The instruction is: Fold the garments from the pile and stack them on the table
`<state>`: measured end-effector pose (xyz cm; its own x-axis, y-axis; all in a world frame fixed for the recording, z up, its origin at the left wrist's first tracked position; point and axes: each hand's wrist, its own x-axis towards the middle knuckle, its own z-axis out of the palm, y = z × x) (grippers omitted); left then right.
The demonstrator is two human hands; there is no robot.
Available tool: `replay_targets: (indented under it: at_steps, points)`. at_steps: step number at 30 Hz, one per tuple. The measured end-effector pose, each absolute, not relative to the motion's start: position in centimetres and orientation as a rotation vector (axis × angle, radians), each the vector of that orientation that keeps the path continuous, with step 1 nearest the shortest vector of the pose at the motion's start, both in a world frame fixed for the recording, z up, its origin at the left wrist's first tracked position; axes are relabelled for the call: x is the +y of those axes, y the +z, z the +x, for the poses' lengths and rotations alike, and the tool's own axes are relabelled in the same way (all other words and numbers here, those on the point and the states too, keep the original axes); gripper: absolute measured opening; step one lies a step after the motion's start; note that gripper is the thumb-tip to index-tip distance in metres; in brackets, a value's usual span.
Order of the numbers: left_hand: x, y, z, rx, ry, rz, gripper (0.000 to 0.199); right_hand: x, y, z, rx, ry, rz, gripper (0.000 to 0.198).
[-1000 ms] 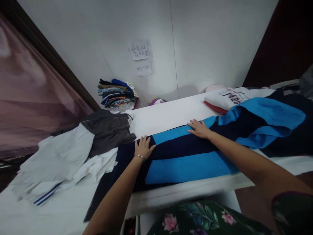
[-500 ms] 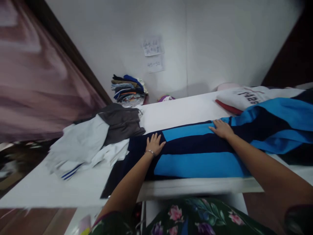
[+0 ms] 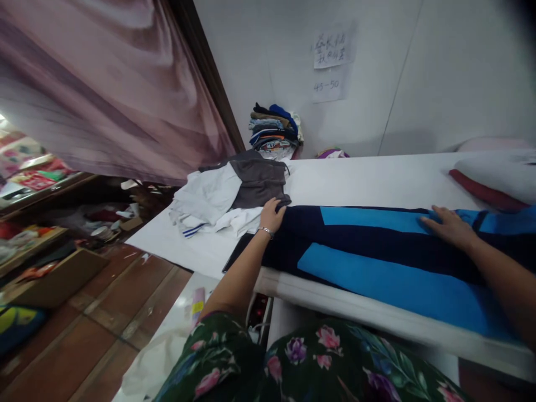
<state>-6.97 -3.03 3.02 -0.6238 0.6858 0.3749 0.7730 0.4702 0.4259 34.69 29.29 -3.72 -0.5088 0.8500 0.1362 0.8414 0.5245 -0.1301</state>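
Note:
Long navy trousers with bright blue panels (image 3: 372, 218) lie stretched along the front of the white table, their hem end to the left. On the upper left end of the trousers rests my left hand (image 3: 272, 215), fingers slightly bent and apart, close to a dark grey garment (image 3: 259, 181). Farther right, my right hand (image 3: 454, 226) lies flat across the upper blue panel with its fingers spread. Neither hand grips the cloth visibly. The right end of the trousers runs out of view.
White clothes (image 3: 209, 192) lie at the table's left end. A stack of folded clothes (image 3: 274, 131) stands behind, near the wall. A white and red cloth item (image 3: 494, 178) is at the right. A pink curtain (image 3: 138, 84) hangs left, above boxes (image 3: 54, 273) on the tiled floor.
The view has turned to the left. My left hand has slid left along the trousers to their upper hem end. My right hand stays on the upper blue panel.

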Motion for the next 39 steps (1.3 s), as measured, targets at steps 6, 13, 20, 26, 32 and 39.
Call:
replay_targets:
  at_steps: [6,13,20,26,32,39]
  points:
    - [-6.1,3.5,-7.1,-2.689,-0.83,-1.123,0.024,22.7,-1.1,30.6,-2.591,0.308,-1.099,0.064]
    - [-7.8,1.9,-2.8,-2.848,-0.348,-1.142,0.027,14.3,-1.4,27.4,-2.882,0.374,-0.596,0.064]
    - [-8.6,1.0,-3.7,-2.834,-0.297,-1.154,0.029,12.5,-3.5,27.2,-3.014,0.302,-0.538,0.066]
    - [-9.6,1.4,-3.5,-2.842,-0.418,-1.01,0.027,12.7,-3.5,27.6,-3.003,0.325,-0.559,0.064]
    - [-10.1,1.6,-3.3,-2.943,-0.262,-1.038,0.023,12.7,-3.7,27.9,-2.994,0.329,-0.53,0.058]
    - [-7.7,3.3,-2.3,-2.623,-0.465,-1.206,0.027,12.6,-3.7,27.3,-2.987,0.37,-0.539,0.055]
